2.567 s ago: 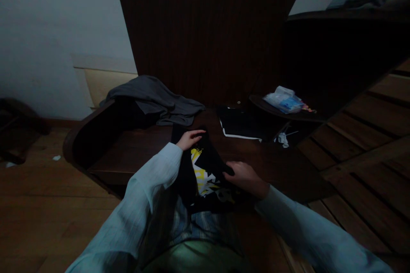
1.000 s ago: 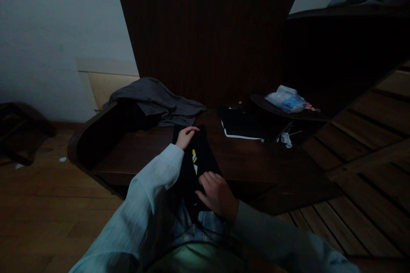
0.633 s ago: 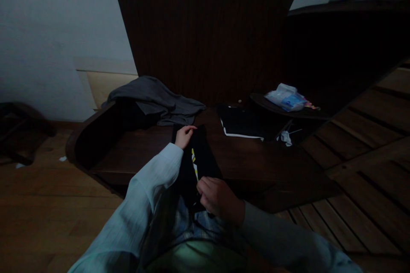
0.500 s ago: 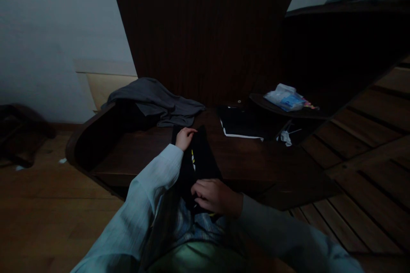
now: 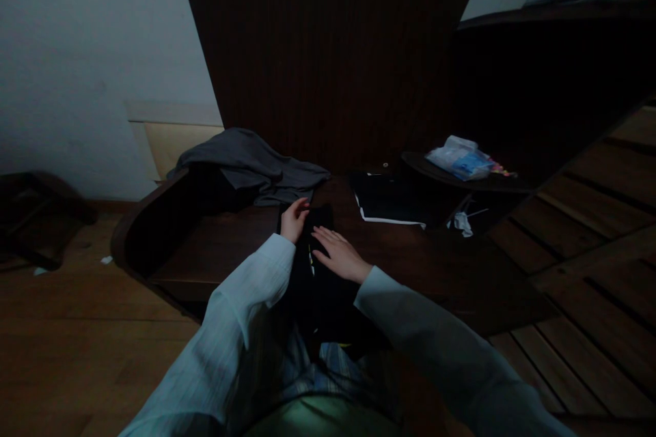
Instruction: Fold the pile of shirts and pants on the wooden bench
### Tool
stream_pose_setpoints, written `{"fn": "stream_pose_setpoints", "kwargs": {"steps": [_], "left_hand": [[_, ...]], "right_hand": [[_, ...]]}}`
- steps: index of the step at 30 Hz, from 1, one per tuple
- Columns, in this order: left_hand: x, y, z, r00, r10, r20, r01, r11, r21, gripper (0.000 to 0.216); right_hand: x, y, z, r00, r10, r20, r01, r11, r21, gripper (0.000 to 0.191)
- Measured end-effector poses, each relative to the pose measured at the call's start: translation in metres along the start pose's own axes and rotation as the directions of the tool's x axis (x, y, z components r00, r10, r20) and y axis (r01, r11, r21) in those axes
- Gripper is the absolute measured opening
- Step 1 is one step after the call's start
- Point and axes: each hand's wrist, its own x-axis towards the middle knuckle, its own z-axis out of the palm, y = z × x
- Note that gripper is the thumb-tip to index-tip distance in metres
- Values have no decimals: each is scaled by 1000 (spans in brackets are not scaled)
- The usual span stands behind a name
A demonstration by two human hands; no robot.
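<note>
A black cloth garment [image 5: 328,300] with a strip of yellow and white print lies over the front of the dark wooden desk and hangs toward my lap. My left hand [image 5: 294,220] rests at its far left edge, fingers loosely curved and apart. Flat on the upper part of the cloth, just right of the print, is my right hand [image 5: 342,256] with its fingers stretched out. The room is dim, so the garment's folds and exact kind are hard to make out.
A grey cloth [image 5: 256,160] is heaped at the desk's back left. To the right lies a folded black item with a white edge [image 5: 387,201]. A plastic packet [image 5: 461,158] sits on a small shelf, crumpled white paper [image 5: 462,224] below it. Wooden slats [image 5: 589,232] stand at right.
My right hand has moved up and away from me, from the garment's near end to its upper part, its curled fingers now spread flat. The left hand stays nearly in place, its fingers slightly lifted.
</note>
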Motion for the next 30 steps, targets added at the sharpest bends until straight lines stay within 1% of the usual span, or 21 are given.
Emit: {"fn": "stream_pose_setpoints", "kwargs": {"steps": [2, 4, 5, 7, 10, 13, 15, 17, 19, 20, 21, 23, 26, 28, 30], "left_hand": [[0, 2, -3, 996, 37, -80, -36, 999, 13, 30], [-1, 5, -6, 984, 88, -154, -72, 992, 106, 23], [-2, 5, -8, 981, 102, -164, -74, 983, 170, 21], [-3, 6, -9, 988, 89, -122, -53, 961, 273, 17], [-5, 5, -7, 1000, 26, -16, -19, 948, 317, 13], [-5, 3, -4, 999, 5, 43, -19, 946, 324, 16], [-5, 2, -3, 998, 5, 66, -27, 944, 328, 22], [-4, 0, -3, 997, 5, 77, -30, 944, 328, 25], [-3, -1, -4, 997, 4, 79, -29, 948, 318, 26], [-2, -2, -4, 997, 4, 80, -29, 950, 309, 26], [-2, -3, -4, 997, 4, 83, -28, 954, 298, 27], [-1, -4, -3, 996, 4, 90, -28, 962, 273, 28], [0, -6, -2, 996, 8, 90, -26, 979, 201, 32], [1, -8, -2, 998, -1, 68, -8, 991, 132, 35], [1, -9, -2, 999, -16, 37, 12, 995, 100, 35]], "right_hand": [[-1, -1, 0, 1000, 25, 8, -25, 999, -30, 46], [-4, -3, -1, 998, 56, 8, -56, 997, -56, 48], [-5, -4, -1, 997, 71, 6, -70, 995, -67, 49], [-6, -6, -2, 997, 84, 2, -83, 993, -82, 49], [-1, -3, -4, 998, 65, -20, -66, 994, -82, 48], [16, 12, -11, 1000, 16, -20, -16, 1000, -2, 36], [31, 29, -15, 999, 10, -39, -5, 991, 132, 25], [45, 48, -16, 985, 90, -147, -47, 960, 277, 22], [54, 63, -12, 936, 205, -287, -91, 926, 366, 26], [57, 70, -9, 909, 245, -338, -104, 917, 386, 30], [60, 74, -6, 894, 261, -365, -105, 913, 395, 33], [64, 80, -1, 906, 236, -351, -85, 915, 395, 33], [72, 85, 4, 937, 193, -290, -73, 923, 377, 14], [79, 87, 5, 930, 232, -285, -119, 924, 364, 4], [83, 88, 7, 912, 280, -299, -165, 919, 359, 3]]}}
